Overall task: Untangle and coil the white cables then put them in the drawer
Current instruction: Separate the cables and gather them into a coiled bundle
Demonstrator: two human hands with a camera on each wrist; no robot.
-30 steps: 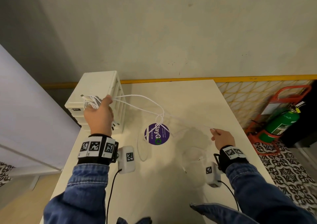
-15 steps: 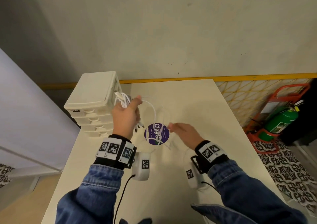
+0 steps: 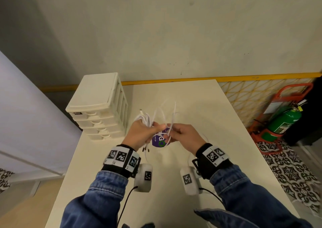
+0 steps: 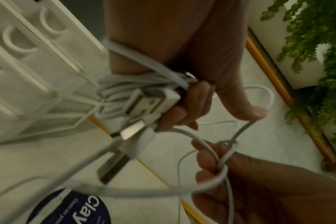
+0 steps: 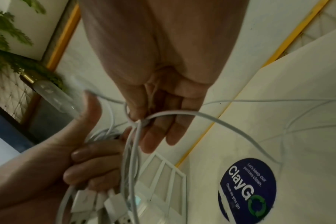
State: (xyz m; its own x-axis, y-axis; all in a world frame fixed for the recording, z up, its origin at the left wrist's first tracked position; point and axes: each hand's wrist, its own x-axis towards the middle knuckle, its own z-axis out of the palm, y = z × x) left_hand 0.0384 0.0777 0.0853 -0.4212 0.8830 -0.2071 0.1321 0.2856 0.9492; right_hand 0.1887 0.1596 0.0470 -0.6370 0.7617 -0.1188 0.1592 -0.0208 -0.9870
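My left hand (image 3: 148, 130) grips a bundle of white cables (image 3: 147, 118) above the table, with several USB plugs (image 4: 144, 104) sticking out below its fingers. My right hand (image 3: 174, 131) is right beside it and pinches a knotted crossing of cable strands (image 4: 227, 145) between thumb and fingers (image 5: 153, 133). Loose loops (image 3: 171, 112) arch up behind both hands, and more slack trails on the table. The white drawer unit (image 3: 99, 105) stands at the back left of the table with all drawers closed.
A round purple sticker (image 3: 159, 139) lies on the white table (image 3: 209, 109) under my hands. A green fire extinguisher (image 3: 282, 121) on a red stand sits on the floor to the right. A pale partition (image 3: 26, 114) stands on the left.
My left hand moved right, away from the drawer unit, and my right hand moved left. They now meet over the sticker, and the stretched cable has slackened into loops.
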